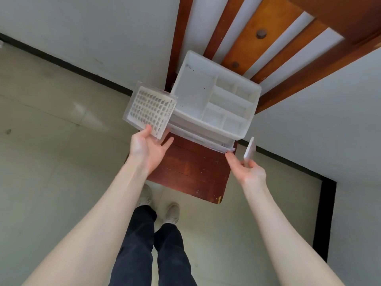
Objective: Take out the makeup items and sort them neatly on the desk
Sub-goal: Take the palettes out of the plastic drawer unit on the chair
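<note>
A white plastic makeup organizer (216, 100) with several empty compartments and clear drawers below stands on a wooden chair seat (191, 172). My left hand (149, 149) holds a clear box with a white grid insert (151, 109) by its near corner, just left of the organizer. My right hand (247, 167) grips a thin white flat piece (249, 149), and its forefinger touches the front right corner of the organizer's lower drawer.
The chair's slatted wooden back (257, 34) rises behind the organizer against a white wall. A pale tiled floor (51, 141) with black skirting spreads around. My legs and shoes (173, 213) stand just before the chair.
</note>
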### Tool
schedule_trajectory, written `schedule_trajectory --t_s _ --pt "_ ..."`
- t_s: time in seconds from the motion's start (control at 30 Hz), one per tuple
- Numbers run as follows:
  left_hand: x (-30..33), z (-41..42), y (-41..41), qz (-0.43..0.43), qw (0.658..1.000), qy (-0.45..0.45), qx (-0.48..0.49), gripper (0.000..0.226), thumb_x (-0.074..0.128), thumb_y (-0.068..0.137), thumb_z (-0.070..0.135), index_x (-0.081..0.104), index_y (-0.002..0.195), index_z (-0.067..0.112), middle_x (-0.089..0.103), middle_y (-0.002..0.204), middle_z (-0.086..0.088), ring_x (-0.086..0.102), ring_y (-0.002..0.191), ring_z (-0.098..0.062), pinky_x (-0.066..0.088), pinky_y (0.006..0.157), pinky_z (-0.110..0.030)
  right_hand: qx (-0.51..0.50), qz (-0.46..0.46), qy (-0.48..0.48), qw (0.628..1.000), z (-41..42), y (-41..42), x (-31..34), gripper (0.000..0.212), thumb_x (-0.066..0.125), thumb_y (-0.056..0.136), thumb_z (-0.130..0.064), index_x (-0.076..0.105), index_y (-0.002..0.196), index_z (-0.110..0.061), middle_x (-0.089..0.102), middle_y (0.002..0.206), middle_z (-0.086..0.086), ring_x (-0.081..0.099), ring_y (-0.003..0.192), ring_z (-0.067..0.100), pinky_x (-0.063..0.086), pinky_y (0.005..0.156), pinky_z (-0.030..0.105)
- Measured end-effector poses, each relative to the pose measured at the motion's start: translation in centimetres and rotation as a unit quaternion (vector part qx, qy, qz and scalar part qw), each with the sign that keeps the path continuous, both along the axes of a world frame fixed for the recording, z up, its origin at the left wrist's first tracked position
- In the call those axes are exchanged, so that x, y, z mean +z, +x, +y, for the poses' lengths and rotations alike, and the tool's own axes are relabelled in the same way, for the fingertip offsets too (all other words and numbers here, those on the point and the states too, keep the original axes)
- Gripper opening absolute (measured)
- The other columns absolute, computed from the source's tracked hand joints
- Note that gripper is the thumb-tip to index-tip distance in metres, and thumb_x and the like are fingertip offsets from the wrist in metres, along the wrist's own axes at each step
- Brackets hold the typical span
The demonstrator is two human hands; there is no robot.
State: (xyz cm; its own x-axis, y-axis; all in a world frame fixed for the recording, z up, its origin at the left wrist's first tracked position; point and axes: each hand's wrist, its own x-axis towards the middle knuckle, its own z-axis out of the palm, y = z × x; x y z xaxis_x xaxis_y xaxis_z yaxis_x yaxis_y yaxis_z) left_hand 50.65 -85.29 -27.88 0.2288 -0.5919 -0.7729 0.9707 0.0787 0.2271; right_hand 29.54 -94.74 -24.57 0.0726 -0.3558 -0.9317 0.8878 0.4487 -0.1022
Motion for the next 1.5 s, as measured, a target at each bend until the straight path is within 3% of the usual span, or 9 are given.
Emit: schedule_trajectory --t_s 0.23,0.47,0.63,0.8,0.9,1.03,1.13,1.37,1.5 --pt "0.3 -3.0 0.8 0.012 1.000 -0.018 0.012 0.043 0.028 0.099 0.018 0.033 0.141 0.010 0.047 0.136 -0.016 0.048 0.123 -0.030 0.031 0.107 -0.052 -0.040 -0.085 -0.062 0.994 -1.2 0.2 -1.0 0.041 0.025 0.102 -0.018 0.033 0.130 0.010 0.038 0.140 0.031 0.029 0.136 0.042 0.019 0.114 0.050" --pt "2.4 -1.5 0.2 -0.042 0.996 0.035 -0.074 0.038 0.029 0.099 0.016 0.037 0.135 0.007 0.050 0.134 -0.012 0.041 0.129 -0.026 0.031 0.107 -0.047 0.045 0.023 -0.051 0.997 -0.4 -1.0 0.4 0.044 0.029 0.101 -0.010 0.022 0.142 0.004 0.036 0.142 0.028 0.035 0.134 0.037 0.029 0.112 0.044" --pt "6.4 0.5 -1.6 -0.163 0.966 0.057 -0.194 0.024 0.036 0.100 0.014 0.042 0.122 0.017 0.057 0.122 -0.005 0.056 0.108 -0.018 0.041 0.095 -0.041 0.114 0.072 -0.100 0.986 1.7 -3.7 4.8 0.026 0.034 0.100 -0.008 0.044 0.123 0.001 0.055 0.124 0.022 0.050 0.120 0.039 0.041 0.101 0.048" --pt "12.2 1.2 -3.7 -0.316 0.873 0.021 -0.370 0.013 0.052 0.094 0.019 0.059 0.106 0.020 0.070 0.104 0.006 0.067 0.093 -0.008 0.048 0.077 -0.025 0.148 0.163 -0.151 0.964 4.1 -8.2 11.8 0.011 0.048 0.096 -0.012 0.056 0.096 -0.004 0.067 0.094 0.012 0.063 0.090 0.024 0.051 0.076 0.037" --pt "16.2 0.1 -5.3 -0.342 0.831 -0.047 -0.437 0.015 0.057 0.091 0.020 0.062 0.105 0.018 0.073 0.099 0.004 0.068 0.094 -0.010 0.048 0.077 -0.025 0.103 0.220 -0.179 0.953 5.9 -11.2 15.7 0.004 0.054 0.093 -0.012 0.055 0.093 -0.008 0.067 0.089 0.010 0.064 0.084 0.020 0.052 0.076 0.036" --pt "20.9 -1.6 -9.3 -0.395 0.725 -0.145 -0.546 0.021 0.059 0.090 0.025 0.065 0.109 0.018 0.072 0.103 0.002 0.067 0.098 -0.014 0.048 0.085 -0.033 0.022 0.262 -0.209 0.942 10.3 -14.5 19.8 0.001 0.055 0.092 -0.011 0.056 0.092 -0.011 0.065 0.087 0.008 0.062 0.082 0.018 0.050 0.070 0.032" --pt "23.4 -1.5 -13.7 -0.434 0.656 -0.200 -0.585 0.018 0.062 0.088 0.027 0.066 0.105 0.023 0.073 0.097 0.006 0.068 0.092 -0.009 0.049 0.078 -0.027 -0.062 0.273 -0.214 0.936 14.7 -17.6 21.9 0.002 0.055 0.091 -0.009 0.055 0.093 -0.010 0.065 0.087 0.009 0.062 0.082 0.019 0.049 0.067 0.031" --pt "27.0 2.7 -27.3 -0.442 0.522 -0.298 -0.666 0.014 0.060 0.089 0.028 0.068 0.099 0.022 0.073 0.092 0.004 0.068 0.088 -0.013 0.052 0.078 -0.030 -0.245 0.316 -0.214 0.891 29.3 -26.1 25.0 0.011 0.049 0.091 -0.003 0.056 0.095 -0.010 0.066 0.091 0.009 0.063 0.085 0.018 0.049 0.072 0.030" --pt "28.3 8.7 -36.8 -0.405 0.450 -0.353 -0.714 0.017 0.055 0.092 0.030 0.070 0.097 0.022 0.073 0.089 0.006 0.068 0.084 -0.009 0.048 0.068 -0.024 -0.341 0.356 -0.185 0.850 40.1 -30.7 26.1 0.011 0.050 0.091 -0.004 0.058 0.090 -0.012 0.067 0.088 0.007 0.063 0.084 0.018 0.049 0.072 0.029"
